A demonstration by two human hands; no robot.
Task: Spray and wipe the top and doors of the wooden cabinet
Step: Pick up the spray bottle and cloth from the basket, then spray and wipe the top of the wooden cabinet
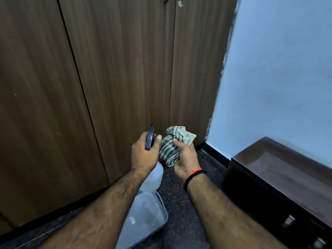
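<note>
So the spray bottle [150, 139] is gripped in the left hand [143, 153], nozzle aimed up at the cabinet doors [125, 69] straight ahead and near. A bunched checked cloth [173, 144] is clutched in the right hand [185, 159], just beside it, equally close to the doors.

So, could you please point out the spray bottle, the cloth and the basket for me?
spray bottle [150, 136]: head view, on the dark spray head gripped by the left hand.
cloth [168, 152]: head view, on the checked folds held in the right hand.
basket [143, 220]: head view, on its pale inner wall.
</note>
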